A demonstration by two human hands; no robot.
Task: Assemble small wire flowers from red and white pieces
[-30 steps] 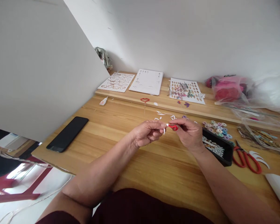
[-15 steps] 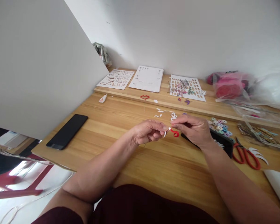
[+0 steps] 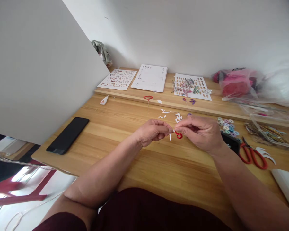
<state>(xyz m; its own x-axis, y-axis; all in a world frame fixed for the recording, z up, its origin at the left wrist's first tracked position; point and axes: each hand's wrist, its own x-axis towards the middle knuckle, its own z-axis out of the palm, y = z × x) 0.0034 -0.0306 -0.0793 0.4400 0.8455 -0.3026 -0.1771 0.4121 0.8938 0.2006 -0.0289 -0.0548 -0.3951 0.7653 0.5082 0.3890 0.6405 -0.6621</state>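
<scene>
In front of me my left hand [image 3: 156, 132] is closed in a pinch. A thin curved white paper strip [image 3: 170, 137] hangs from its fingertips. My right hand [image 3: 202, 132] is pinched too, its thumb and forefinger at the white end of a curled red thread-wrapped piece [image 3: 179, 135]. The fingertips of both hands nearly meet at that white end, and they partly hide it. Just beyond the hands lie loose white paper cutouts [image 3: 178, 117]. A red wire-stemmed shape [image 3: 148, 97] rests farther back.
Red-handled scissors [image 3: 254, 155], a partly hidden black tray [image 3: 231, 142] and several thread spools [image 3: 228, 126] sit at the right. A phone [image 3: 67, 135] and a small glue bottle [image 3: 104, 100] are at left. Cutout sheets [image 3: 149, 78] lie on the raised back ledge.
My right hand has come closer to the left, its fingertips now at the red piece's white end. The red curl has turned and sits partly under my right fingers. The view has shifted slightly.
</scene>
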